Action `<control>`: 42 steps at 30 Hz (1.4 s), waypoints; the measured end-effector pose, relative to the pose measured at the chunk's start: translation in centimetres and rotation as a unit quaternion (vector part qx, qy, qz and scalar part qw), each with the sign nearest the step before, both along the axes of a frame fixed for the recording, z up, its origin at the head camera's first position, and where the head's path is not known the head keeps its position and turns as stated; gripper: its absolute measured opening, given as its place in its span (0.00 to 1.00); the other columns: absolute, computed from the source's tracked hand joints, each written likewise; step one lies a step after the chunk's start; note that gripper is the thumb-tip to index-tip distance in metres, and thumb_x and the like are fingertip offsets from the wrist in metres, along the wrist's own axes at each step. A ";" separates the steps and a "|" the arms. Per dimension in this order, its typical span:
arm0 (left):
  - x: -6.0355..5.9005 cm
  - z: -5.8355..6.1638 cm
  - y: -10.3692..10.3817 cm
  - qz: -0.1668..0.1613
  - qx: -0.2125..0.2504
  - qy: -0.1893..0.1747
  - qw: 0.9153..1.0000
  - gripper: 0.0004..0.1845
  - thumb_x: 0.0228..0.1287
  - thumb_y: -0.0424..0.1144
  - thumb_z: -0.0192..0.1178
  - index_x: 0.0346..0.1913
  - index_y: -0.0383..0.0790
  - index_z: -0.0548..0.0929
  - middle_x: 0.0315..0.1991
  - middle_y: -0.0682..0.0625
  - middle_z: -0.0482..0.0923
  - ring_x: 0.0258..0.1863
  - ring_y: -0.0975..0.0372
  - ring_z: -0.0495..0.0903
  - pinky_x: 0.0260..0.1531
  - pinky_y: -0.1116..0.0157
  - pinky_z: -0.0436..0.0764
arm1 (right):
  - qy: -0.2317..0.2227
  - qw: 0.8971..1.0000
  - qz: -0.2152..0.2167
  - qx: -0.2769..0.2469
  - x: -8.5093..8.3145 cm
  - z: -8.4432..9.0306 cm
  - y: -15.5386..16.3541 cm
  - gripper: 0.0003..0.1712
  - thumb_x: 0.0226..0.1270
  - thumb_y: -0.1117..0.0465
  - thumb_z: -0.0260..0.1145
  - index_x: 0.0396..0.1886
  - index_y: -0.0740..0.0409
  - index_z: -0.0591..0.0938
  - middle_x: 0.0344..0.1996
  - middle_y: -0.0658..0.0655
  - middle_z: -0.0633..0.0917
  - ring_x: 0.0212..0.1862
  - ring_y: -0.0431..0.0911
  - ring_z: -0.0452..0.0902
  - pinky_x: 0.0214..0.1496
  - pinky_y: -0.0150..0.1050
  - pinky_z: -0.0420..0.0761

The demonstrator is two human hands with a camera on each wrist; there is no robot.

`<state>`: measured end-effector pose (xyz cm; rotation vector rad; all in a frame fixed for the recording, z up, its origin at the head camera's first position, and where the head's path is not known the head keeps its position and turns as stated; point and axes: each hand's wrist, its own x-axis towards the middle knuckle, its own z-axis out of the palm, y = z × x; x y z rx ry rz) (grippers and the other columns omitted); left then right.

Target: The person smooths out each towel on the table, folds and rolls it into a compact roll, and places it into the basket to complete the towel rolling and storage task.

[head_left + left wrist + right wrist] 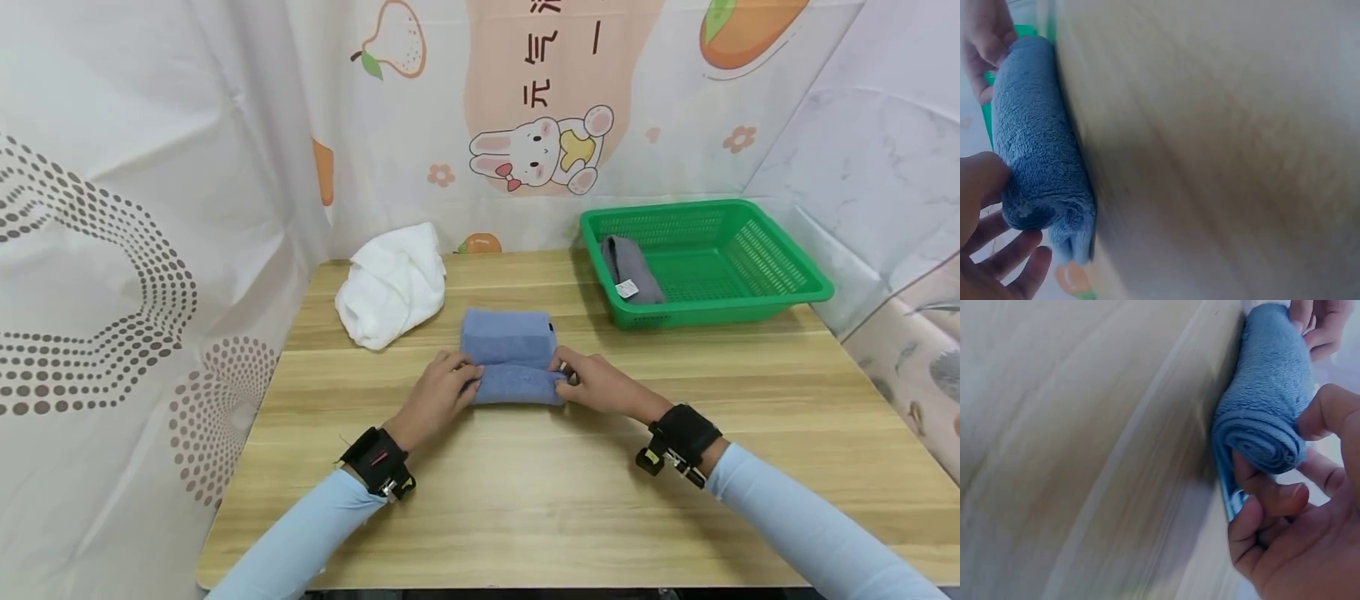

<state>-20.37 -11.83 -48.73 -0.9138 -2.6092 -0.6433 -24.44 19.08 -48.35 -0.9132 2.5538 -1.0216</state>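
A blue towel [517, 383] lies on the table, its near part rolled and its far part flat and folded. My left hand [437, 393] holds the left end of the roll, thumb on top and fingers around the end in the left wrist view. At the opposite end, my right hand [602, 385] grips the roll. In the right wrist view the spiral end of the towel [1260, 440] shows, with the right thumb on its upper side and fingertips [1291, 497] curled below it.
A crumpled white towel [393, 287] lies at the back left of the wooden table [510, 500]. At the back right stands a green basket [720, 312] with a folded grey towel [633, 268] inside its left end. Printed curtains [405, 167] hang behind and at both sides.
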 end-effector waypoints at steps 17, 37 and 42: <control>0.1 0.2 -0.8 -0.006 -0.126 -0.020 0.992 0.26 0.66 0.39 0.71 0.63 0.30 0.81 0.58 0.42 0.81 0.57 0.50 0.77 0.50 0.53 0.76 | 0.362 0.930 0.055 0.030 2.4 0.5 -1.5 0.14 0.60 0.70 0.75 0.45 0.55 0.88 0.52 0.60 0.83 0.50 0.55 0.80 0.50 0.58 0.74; -0.7 0.2 -0.8 -0.037 -0.049 -0.083 0.995 0.21 0.74 0.36 0.59 0.62 0.24 0.79 0.53 0.37 0.83 0.51 0.50 0.80 0.52 0.55 0.81 | 0.243 0.968 0.045 0.035 0.7 0.2 -2.2 0.16 0.64 0.68 0.68 0.51 0.69 0.81 0.36 0.59 0.86 0.33 0.45 0.78 0.37 0.43 0.80; -0.9 0.0 -0.8 -0.032 -0.030 -0.124 0.991 0.21 0.78 0.38 0.55 0.68 0.33 0.75 0.37 0.49 0.82 0.36 0.60 0.77 0.37 0.62 0.79 | 0.083 0.996 0.011 0.035 -0.6 0.9 -1.6 0.15 0.72 0.64 0.63 0.55 0.62 0.82 0.38 0.55 0.85 0.30 0.41 0.73 0.35 0.38 0.75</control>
